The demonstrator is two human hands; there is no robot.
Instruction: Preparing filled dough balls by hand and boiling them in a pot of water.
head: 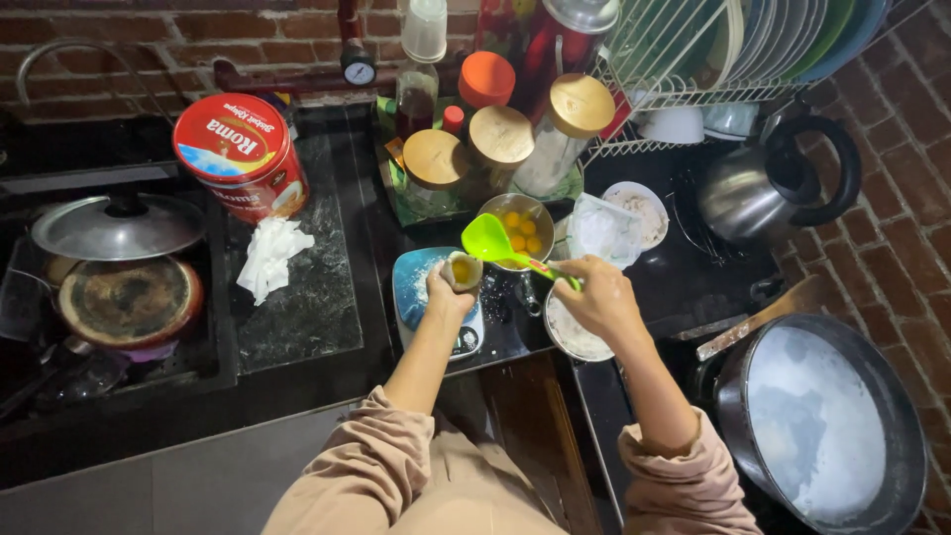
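The left hand [446, 297] clamped a dough cup [462, 269] over the blue board [411, 287]. At its three o'clock, the right hand [599, 297] gripped a green spoon [490, 241] beside the filling bowl [517, 230].

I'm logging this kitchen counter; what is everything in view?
tin: one, red, counter left
tissue: one, white, beside tin
lidded pot: one, grey, far left
jars: three, wooden lids, back centre
bowl of yolks: one, metal, centre
kettle: one, steel, right
pan: one, dark, white liquid, lower right
dish rack: one, white, plates, top right
left hand: holds eggshell
right hand: holds green spoon
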